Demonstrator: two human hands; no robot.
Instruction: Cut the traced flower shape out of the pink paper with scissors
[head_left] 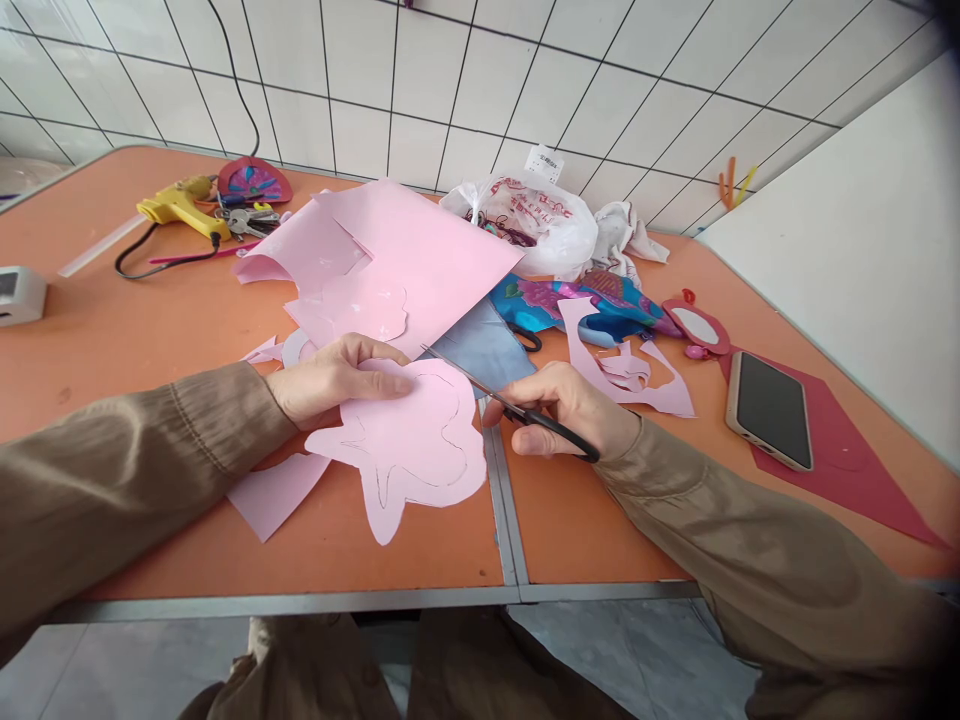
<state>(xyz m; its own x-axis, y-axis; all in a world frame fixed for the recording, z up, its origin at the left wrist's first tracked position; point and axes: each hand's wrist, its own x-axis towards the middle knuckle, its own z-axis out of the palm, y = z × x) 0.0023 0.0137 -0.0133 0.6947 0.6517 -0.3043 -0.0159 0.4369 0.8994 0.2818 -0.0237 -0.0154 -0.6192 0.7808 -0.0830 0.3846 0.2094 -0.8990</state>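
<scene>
Between thumb and fingers, my left hand (341,380) pinches a pink cut-out (420,450) with a wavy outline and a dark line drawn inside its edge. It hangs over the near part of the table, its pointed lobes facing left and down. Black-handled scissors (544,420) are gripped in my right hand (574,405), their blades pointing up and left at the cut-out's upper right edge. Whether the blades touch it I cannot tell. Behind the cut-out lies a large pink sheet (420,240), with a pink offcut (281,495) under my left wrist.
A yellow glue gun (180,207) and keys (244,222) lie at the back left. A white plastic bag (555,225) stands at the back, near shiny blue material (540,305). Pink scraps (667,385), a phone (772,410) and a red sheet (862,460) lie right.
</scene>
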